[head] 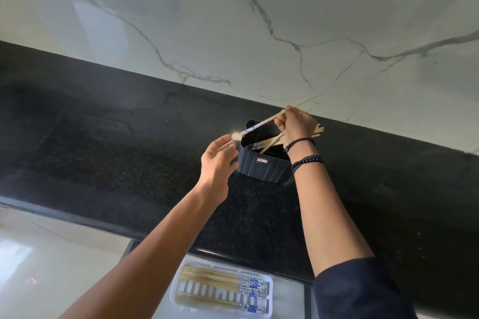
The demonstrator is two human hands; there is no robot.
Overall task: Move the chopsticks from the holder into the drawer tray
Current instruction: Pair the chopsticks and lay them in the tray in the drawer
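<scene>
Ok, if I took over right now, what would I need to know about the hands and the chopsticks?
Right grip: pinches the raised chopstick above the holder.
Left grip: open beside the holder's left wall, holding nothing.
Holder: stands on the black counter. The leaning chopsticks poke out of it and pass under the right grip.
Done: the laid chopsticks rest in the tray in the open drawer.
Left: bring the raised chopstick and the leaning ones down to the tray.
</scene>
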